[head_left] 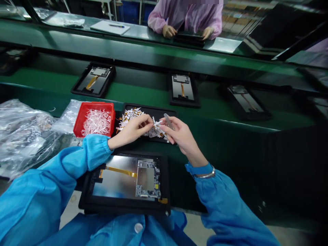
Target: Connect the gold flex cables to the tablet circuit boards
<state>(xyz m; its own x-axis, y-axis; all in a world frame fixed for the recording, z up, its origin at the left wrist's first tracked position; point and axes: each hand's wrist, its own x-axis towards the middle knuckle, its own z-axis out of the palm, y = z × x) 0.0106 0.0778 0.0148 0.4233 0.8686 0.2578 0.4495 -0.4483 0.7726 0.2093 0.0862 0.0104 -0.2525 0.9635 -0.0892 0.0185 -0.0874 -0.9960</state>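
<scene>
Left hand [133,128] pinched narrow on paper strips [156,131] over the black tray [159,110]; right hand [181,131] gripping tweezers [167,120] among the strips.

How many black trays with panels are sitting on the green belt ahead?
3 black trays: the left tray, the middle tray, the right tray, in a row along the green belt. Dim shapes at both edges may be more.

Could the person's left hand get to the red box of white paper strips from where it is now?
Probably yes. The left hand is close beside the red plastic box of white paper strips, and its blue sleeve nearly meets the box's near edge. Nothing appears to stand between them, so the way looks free.
</scene>
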